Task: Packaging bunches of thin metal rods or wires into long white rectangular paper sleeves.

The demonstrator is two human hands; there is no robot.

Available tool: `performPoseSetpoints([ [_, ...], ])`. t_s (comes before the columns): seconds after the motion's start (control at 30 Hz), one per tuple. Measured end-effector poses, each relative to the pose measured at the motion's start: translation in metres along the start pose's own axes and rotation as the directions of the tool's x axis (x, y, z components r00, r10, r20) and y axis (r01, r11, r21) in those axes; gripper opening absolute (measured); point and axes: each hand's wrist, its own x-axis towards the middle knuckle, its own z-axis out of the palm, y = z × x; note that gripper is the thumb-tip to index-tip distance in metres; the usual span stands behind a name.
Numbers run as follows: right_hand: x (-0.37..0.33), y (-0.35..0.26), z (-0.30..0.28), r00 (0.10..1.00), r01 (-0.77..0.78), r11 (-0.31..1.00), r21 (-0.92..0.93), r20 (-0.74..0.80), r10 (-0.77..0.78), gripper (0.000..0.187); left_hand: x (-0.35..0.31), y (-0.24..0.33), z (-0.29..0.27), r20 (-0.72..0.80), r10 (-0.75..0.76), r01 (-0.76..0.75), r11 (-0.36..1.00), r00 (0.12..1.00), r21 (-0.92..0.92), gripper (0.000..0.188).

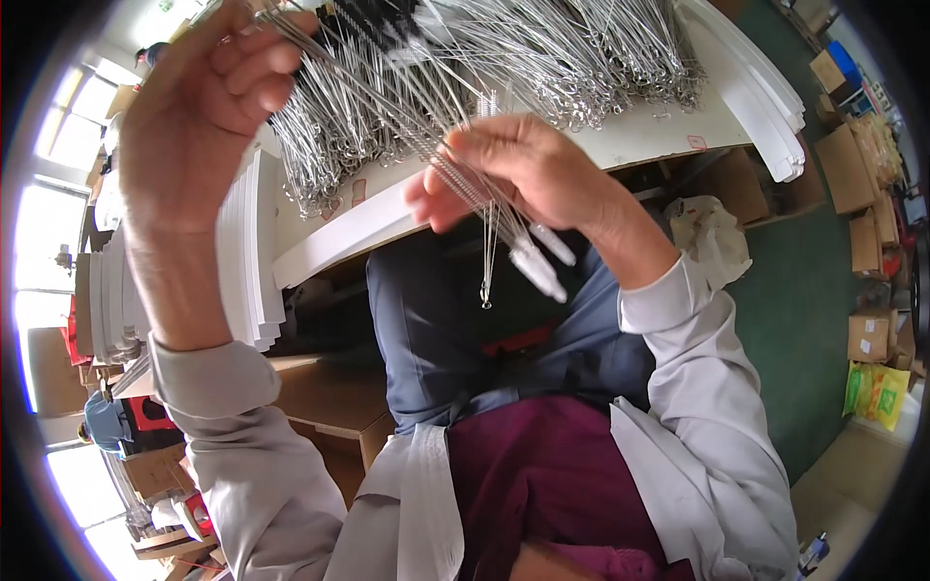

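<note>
A small bundle of thin wire-handled brushes slants across the space between my hands, over the near edge of the worktable. At the upper left, the fingers of my left hand are curled round the wire ends. My right hand grips the same bundle lower down, thumb on top, near the white bristle tips that point toward my lap. One looped wire end hangs below the right hand. Behind them lie a left pile of metal wire pieces and a right pile of looped wire pieces.
Long white strips lie along the table's right end, and more white strips stand at its left. An open cardboard box sits below, left of my legs. A whitish plastic bag is at right; cartons line the far-right side.
</note>
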Motion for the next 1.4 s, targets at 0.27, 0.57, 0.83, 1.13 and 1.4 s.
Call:
performPoseSetpoints([
  [0.27, -0.058, 0.036, 0.005, 0.953, -0.3, 0.947, 0.111, -0.014, 0.304, 0.043, -0.042, -0.078, 0.013, 0.016, -0.235, 0.208, 0.825, 0.972, -0.525, 0.021],
  [0.57, -0.105, 0.061, 0.005, 0.867, -0.489, 0.865, -0.114, -0.169, 0.468, 0.045, -0.091, -0.112, 0.065, -0.132, -0.26, 0.232, 0.953, 0.957, -0.197, 0.014],
  [0.83, -0.12, 0.07, 0.012, 0.856, -0.509, 0.828, -0.234, -0.241, 0.458, 0.048, -0.117, -0.112, 0.092, -0.22, -0.06, 0.123, 0.952, 0.974, 0.281, 0.011],
  [1.13, -0.13, 0.081, 0.016, 0.825, -0.556, 0.807, -0.199, -0.248, 0.507, 0.048, -0.131, -0.114, 0.112, 0.135, 0.356, -0.343, 0.624, 0.925, 0.702, 0.016],
  [1.4, -0.139, 0.094, 0.025, 0.876, -0.474, 0.799, -0.37, -0.285, 0.388, 0.047, -0.147, -0.123, 0.133, 0.219, 0.272, -0.342, 0.586, 0.937, 0.734, 0.027],
])
